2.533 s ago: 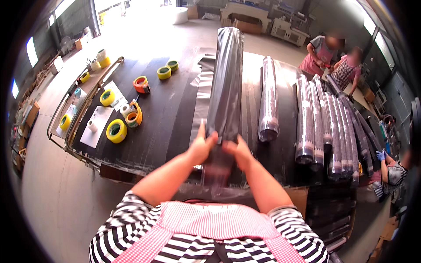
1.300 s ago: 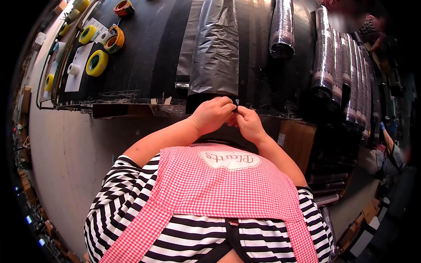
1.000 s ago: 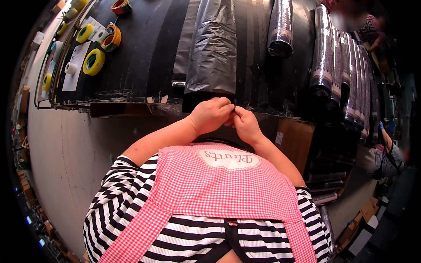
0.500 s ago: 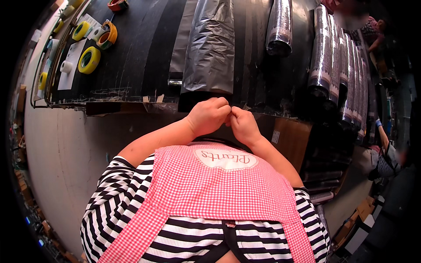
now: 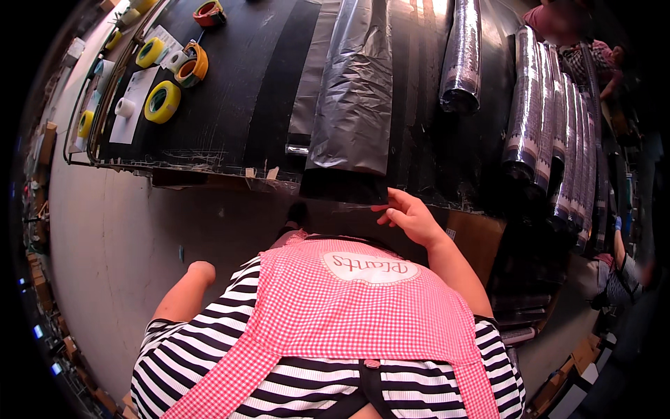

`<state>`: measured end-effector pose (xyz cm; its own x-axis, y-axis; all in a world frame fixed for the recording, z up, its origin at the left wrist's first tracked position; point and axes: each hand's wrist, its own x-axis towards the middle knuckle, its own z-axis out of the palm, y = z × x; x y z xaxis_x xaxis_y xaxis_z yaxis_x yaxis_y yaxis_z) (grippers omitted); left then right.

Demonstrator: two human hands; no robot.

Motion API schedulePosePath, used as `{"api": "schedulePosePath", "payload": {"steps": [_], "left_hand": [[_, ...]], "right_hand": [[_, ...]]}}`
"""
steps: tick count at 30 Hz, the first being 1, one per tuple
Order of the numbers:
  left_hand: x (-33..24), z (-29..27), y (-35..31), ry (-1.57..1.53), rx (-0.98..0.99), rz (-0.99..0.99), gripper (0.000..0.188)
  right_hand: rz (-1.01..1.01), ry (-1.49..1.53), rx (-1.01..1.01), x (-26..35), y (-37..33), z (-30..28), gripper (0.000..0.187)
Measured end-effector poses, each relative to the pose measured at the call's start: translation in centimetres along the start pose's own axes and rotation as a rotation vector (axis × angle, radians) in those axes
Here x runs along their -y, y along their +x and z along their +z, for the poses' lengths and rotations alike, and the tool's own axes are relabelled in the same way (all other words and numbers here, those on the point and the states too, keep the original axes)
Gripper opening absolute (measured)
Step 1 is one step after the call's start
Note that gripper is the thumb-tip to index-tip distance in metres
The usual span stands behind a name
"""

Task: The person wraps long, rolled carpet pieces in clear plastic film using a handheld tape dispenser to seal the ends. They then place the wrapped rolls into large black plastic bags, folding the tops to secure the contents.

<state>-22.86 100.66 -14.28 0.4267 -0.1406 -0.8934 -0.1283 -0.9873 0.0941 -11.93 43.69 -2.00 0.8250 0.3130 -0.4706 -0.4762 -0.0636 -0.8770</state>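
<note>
The shiny grey plastic-wrapped long roll point(image 5: 352, 105) reaches the black counter point(image 5: 230, 91)'s front edge; a knock could send it rolling. The right grip point(image 5: 410, 216), loosely parted beside its near end, holds nothing visible; the left grip is unseen.

crinkled silvery-grey roll point(image 5: 352, 105), lying flat

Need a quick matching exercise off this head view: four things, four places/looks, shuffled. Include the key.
Things
1. Right hand
2. Wide roll in the middle
3. Apron
4. White sheet on the left

Places and looks
A. Pink and white checks
B. Under a small white roll
C. By the near end of the wide roll, at its right side
D. Dark grey and crinkled

Pairs: 1-C, 2-D, 3-A, 4-B
</note>
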Motion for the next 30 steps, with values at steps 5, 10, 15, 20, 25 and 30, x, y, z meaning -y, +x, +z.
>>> {"api": "schedulePosePath", "payload": {"steps": [5, 10, 15, 20, 25, 30], "left_hand": [[-10.5, -15.3, -3.0, 0.019, -1.064, 0.489, 0.032], [-19.3, -26.4, 3.2, 0.27, -1.613, 0.98, 0.031], [-22.2, -29.7, 5.5, 0.393, -1.598, 1.243, 0.021], [-22.2, -31.1, 5.6, 0.397, -1.468, 1.385, 0.012], [-22.2, -33.2, 3.9, 0.182, -1.11, 1.354, 0.011], [-22.2, -33.2, 4.3, -0.837, -0.574, 1.176, 0.024]], "right_hand": [[-0.797, -0.991, -0.549, 3.8, 3.2, -2.8, 0.044], [-1.251, -1.431, -0.293, 6.9, 8.0, -2.3, 0.024], [-1.379, -1.572, -0.05, 7.8, 8.9, -2.5, 0.012], [-1.305, -1.498, 0.1, 8.3, 9.2, -2.1, 0.015], [-0.907, -1.078, 0.142, 9.8, 10.2, -1.4, 0.028], [-0.312, -0.044, 0.087, 6.0, 11.7, -3.3, 0.018]]}}
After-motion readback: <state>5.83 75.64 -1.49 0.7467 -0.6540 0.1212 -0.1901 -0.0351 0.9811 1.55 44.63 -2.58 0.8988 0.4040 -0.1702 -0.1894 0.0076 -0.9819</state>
